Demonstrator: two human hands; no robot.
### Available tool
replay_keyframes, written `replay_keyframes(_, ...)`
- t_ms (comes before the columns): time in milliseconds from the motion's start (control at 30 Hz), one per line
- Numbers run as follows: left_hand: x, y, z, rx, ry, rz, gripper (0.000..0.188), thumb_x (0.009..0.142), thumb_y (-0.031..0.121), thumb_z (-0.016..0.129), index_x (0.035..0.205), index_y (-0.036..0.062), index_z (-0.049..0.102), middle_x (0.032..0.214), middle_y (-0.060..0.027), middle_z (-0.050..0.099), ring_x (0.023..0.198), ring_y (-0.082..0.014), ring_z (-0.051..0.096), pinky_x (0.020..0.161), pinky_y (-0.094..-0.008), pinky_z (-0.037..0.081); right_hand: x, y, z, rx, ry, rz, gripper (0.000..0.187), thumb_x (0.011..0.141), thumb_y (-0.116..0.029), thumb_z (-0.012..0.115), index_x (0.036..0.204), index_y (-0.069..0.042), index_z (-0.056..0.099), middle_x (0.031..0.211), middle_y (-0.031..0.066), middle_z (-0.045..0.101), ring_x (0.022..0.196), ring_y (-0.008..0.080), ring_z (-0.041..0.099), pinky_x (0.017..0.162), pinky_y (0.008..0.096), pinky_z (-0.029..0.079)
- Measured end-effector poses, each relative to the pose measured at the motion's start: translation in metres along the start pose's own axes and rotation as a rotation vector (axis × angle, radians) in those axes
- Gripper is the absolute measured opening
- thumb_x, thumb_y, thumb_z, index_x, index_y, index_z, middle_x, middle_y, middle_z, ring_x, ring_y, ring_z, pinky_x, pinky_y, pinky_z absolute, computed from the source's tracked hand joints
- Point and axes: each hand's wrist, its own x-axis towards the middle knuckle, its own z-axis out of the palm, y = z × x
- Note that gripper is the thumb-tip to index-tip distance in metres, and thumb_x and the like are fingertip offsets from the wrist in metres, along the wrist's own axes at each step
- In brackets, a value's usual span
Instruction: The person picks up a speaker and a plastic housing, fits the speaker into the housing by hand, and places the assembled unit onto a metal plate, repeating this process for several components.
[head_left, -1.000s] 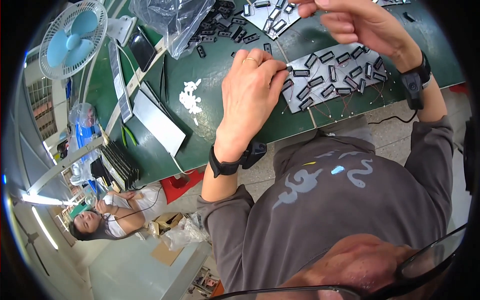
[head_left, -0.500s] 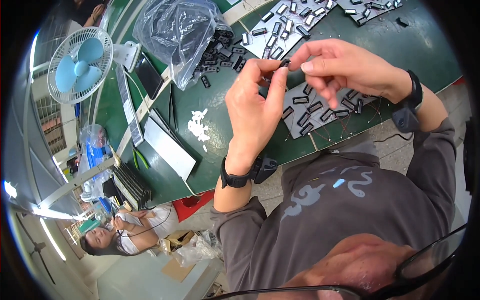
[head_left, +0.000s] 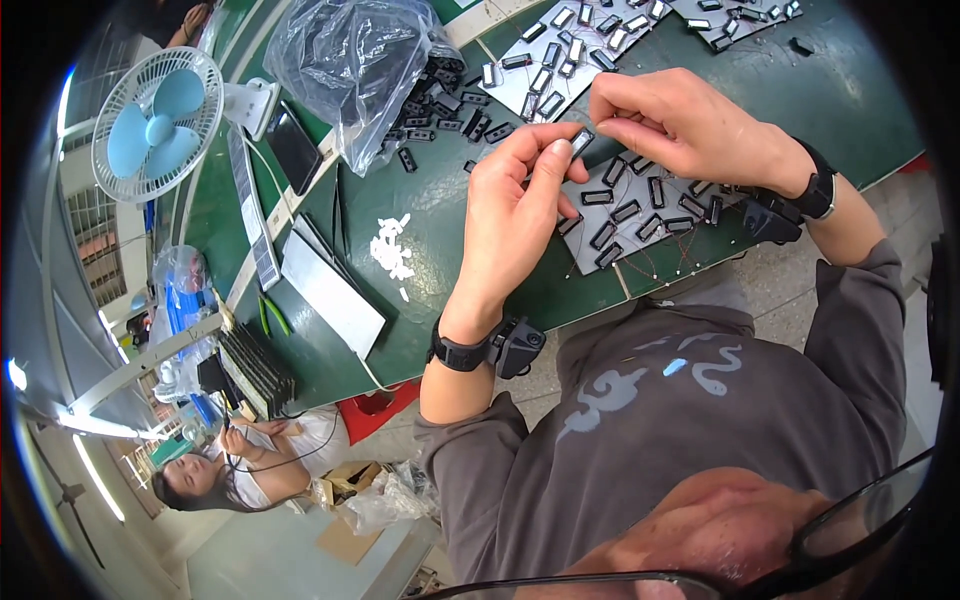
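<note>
Above the green bench my left hand (head_left: 512,210) pinches a small black rectangular housing (head_left: 581,142) between thumb and fingertips, its pale face turned up. Right beside it, my right hand (head_left: 705,130) is closed, thumb against curled fingers; whatever it grips is too small or hidden to make out. Under both hands lies a white board (head_left: 582,262) carrying several similar black housings with thin wires. A second board (head_left: 512,88), beyond my left hand, holds more of them.
Loose black housings (head_left: 440,105) spill beside a clear plastic bag (head_left: 345,70). White bits (head_left: 390,248), a grey-white panel (head_left: 330,290), green-handled pliers (head_left: 275,315), a dark phone (head_left: 293,147) and a fan (head_left: 158,128) stand leftward. Another person (head_left: 270,455) sits at lower left.
The housing in my left hand has turned, showing its pale face. My right hand's fingers have gone from spread to closed beside it.
</note>
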Motion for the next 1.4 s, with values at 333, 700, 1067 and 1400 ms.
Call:
replay_keyframes(333, 0.000, 0.001, 0.001, -0.172, -0.005, 0.008, 0.024, 0.101, 0.011, 0.058, 0.118, -0.0042, 0.065, 0.087, -0.0071, 0.067, 0.069, -0.0107, 0.063, 0.066, -0.0232, 0.054, 0.003, -0.001, -0.004, 0.574, -0.150, 0.421, 0.015, 0.100, -0.017, 0.059, 0.095, -0.003, 0.058, 0.072, -0.0039, 0.054, 0.058, 0.0030, 0.048, 0.051, 0.0222, 0.038)
replay_keyframes(700, 0.001, 0.001, -0.003, -0.256, -0.036, 0.009, 0.023, 0.101, 0.010, 0.059, 0.116, -0.0066, 0.062, 0.089, -0.0083, 0.069, 0.077, -0.0102, 0.065, 0.066, -0.0240, 0.056, 0.003, 0.004, -0.002, 0.837, -0.132, 0.552, 0.021, 0.099, -0.024, 0.063, 0.094, -0.004, 0.060, 0.071, -0.0052, 0.055, 0.054, 0.0020, 0.047, 0.046, 0.0192, 0.037)
replay_keyframes(1067, 0.002, -0.005, 0.008, -0.236, 0.026, 0.064, 0.025, 0.102, 0.012, 0.058, 0.122, -0.0020, 0.061, 0.088, -0.0052, 0.066, 0.069, -0.0055, 0.058, 0.057, -0.0194, 0.048, 0.004, -0.003, 0.003, 0.777, -0.088, 0.558, 0.021, 0.099, -0.024, 0.062, 0.091, -0.005, 0.058, 0.063, -0.0068, 0.050, 0.050, 0.0019, 0.046, 0.045, 0.0190, 0.035)
replay_keyframes(1400, 0.000, -0.006, 0.014, -0.182, -0.010, 0.033, 0.033, 0.100, 0.010, 0.059, 0.129, -0.0027, 0.051, 0.099, -0.0061, 0.062, 0.060, -0.0039, 0.050, 0.048, -0.0193, 0.043, 0.001, -0.008, 0.007, 0.675, -0.054, 0.483, 0.014, 0.098, -0.016, 0.060, 0.090, -0.005, 0.056, 0.062, -0.0069, 0.049, 0.051, 0.0010, 0.045, 0.048, 0.0194, 0.035)
